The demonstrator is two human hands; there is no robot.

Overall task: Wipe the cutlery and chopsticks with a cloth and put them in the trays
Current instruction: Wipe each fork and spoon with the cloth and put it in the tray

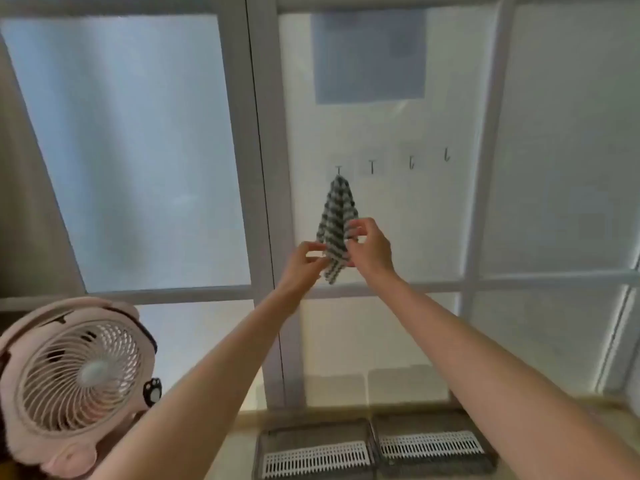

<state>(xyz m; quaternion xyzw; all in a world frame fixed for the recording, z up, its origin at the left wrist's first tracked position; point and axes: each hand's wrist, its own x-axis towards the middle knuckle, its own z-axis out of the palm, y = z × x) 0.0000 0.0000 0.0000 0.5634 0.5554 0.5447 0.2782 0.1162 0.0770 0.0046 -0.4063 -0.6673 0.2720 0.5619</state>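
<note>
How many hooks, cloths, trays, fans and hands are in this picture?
Hooks: 4
Striped cloth: 1, hanging from the leftmost hook
Trays: 2
Fan: 1
Hands: 2, left hand and right hand, both pinching the cloth
Total: 10

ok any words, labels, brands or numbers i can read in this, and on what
No text can be read.
Grey sheet on the window glass: blank from here.
Pink fan: small black-and-white badge, no lettering legible.
Striped cloth: no label shows.
</note>
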